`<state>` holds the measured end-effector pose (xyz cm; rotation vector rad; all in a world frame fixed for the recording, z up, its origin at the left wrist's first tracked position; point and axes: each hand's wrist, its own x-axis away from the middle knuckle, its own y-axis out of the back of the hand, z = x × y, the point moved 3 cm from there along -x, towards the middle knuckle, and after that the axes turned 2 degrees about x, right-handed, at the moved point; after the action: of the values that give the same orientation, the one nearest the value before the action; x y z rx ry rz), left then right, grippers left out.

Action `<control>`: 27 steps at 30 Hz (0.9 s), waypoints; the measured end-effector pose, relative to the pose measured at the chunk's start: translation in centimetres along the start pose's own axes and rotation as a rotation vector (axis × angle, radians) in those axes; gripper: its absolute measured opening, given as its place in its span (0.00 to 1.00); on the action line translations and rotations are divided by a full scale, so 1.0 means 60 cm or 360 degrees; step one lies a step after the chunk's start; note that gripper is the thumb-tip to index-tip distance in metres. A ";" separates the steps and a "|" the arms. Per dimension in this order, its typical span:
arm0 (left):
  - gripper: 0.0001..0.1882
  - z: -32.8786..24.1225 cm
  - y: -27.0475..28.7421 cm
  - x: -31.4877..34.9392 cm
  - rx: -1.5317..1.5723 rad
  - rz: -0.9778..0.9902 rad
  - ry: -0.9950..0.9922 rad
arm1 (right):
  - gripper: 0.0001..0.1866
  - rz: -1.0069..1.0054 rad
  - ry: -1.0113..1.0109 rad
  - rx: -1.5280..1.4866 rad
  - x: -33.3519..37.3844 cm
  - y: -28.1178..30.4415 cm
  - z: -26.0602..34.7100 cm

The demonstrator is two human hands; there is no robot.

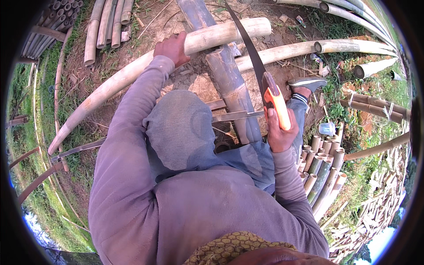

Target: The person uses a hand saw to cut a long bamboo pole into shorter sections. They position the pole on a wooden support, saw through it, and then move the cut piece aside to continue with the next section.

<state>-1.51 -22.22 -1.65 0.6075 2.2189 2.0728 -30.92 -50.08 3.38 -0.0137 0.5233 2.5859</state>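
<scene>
Head view: at your far left, toward 10 o'clock, a stack of poles (65, 17) shows its open ends, and a few loose poles (105, 24) lie on the ground between 10 and 11. The pale pole (117, 79) you are holding starts low at 9 o'clock, bends upward past your left forearm and ends at about 1 o'clock. Your left arm reaches out toward 11 o'clock, its sleeve down to the wrist. At the end of it your left hand (170, 47) lies palm down on the pole, fingers curled over the top and close together; their tips are partly hidden. Your bent knee (181, 126) is just left of the middle, below that hand. At 12 o'clock the pole crosses over a thick grey log (227, 79). To the right, the blade of your saw (257, 62) slants up toward 12 o'clock and passes across the pole near its right end; you cannot tell from here whether its teeth touch. At 3 o'clock, with the elbow bent and the forearm upright, your right hand (279, 132) has its fingers wrapped around the orange handle, some tips out of sight. Beyond it are your shoe (309, 83) at 2 o'clock, short cut tubes (320, 165) between 3 and 4, and a clear cup (327, 129) at 3.
</scene>
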 end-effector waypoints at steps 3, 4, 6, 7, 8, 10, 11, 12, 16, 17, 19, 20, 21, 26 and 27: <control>0.36 0.005 -0.004 0.002 0.0002 0.0008 -0.0007 | 0.08 -0.0073 0.0026 0.0241 0.095 0.059 0.005; 0.36 0.009 -0.009 -0.001 0.0009 0.0002 -0.0014 | 0.08 -0.0072 0.0047 0.0201 0.084 0.051 0.000; 0.37 0.014 -0.022 -0.006 0.0020 -0.0013 -0.0036 | 0.08 -0.0078 0.0088 0.0124 0.029 0.008 -0.011; 0.36 0.007 -0.022 -0.004 0.0025 0.0003 -0.0045 | 0.09 -0.0067 -0.0019 -0.0025 -0.024 -0.031 -0.024; 0.36 -0.002 -0.013 -0.005 0.0031 0.0001 -0.0060 | 0.09 -0.0030 0.0041 -0.0187 -0.090 -0.073 -0.035; 0.36 -0.006 0.000 -0.009 0.0024 -0.0024 -0.0062 | 0.11 -0.0081 0.0325 -0.0033 -0.204 -0.145 0.006; 0.37 -0.004 -0.002 -0.014 0.0030 -0.0040 -0.0063 | 0.12 -0.0038 0.0244 -0.0197 -0.232 -0.166 0.013; 0.38 -0.003 -0.002 -0.011 0.0041 -0.0038 -0.0060 | 0.12 -0.0034 0.0243 -0.0189 -0.235 -0.171 0.010; 0.36 0.006 0.005 -0.004 0.0005 -0.0040 -0.0031 | 0.10 -0.0085 0.0257 -0.0062 -0.103 -0.095 -0.010; 0.36 0.010 -0.001 -0.004 0.0002 -0.0048 -0.0034 | 0.10 -0.0087 0.0196 -0.0165 -0.046 -0.061 -0.027; 0.36 0.015 -0.010 -0.002 0.0014 -0.0021 -0.0017 | 0.09 -0.0028 0.0095 0.0134 0.058 0.013 -0.027; 0.36 0.009 -0.005 0.001 0.0027 0.0006 -0.0017 | 0.08 -0.0037 0.0127 0.0255 0.086 0.032 -0.027; 0.36 0.008 0.002 0.002 0.0036 0.0015 -0.0011 | 0.08 -0.0058 0.0080 0.0157 0.083 0.029 -0.030; 0.37 -0.003 -0.021 -0.005 0.0036 -0.0052 -0.0102 | 0.08 -0.0077 0.0033 -0.0199 -0.121 -0.092 -0.050; 0.38 -0.009 -0.009 -0.011 0.0031 -0.0070 -0.0121 | 0.10 -0.0124 0.0280 -0.0206 -0.185 -0.126 -0.039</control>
<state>-1.18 -22.97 -2.25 0.6221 2.1932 1.9758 -17.81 -50.07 -0.36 -0.3019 0.4078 2.5510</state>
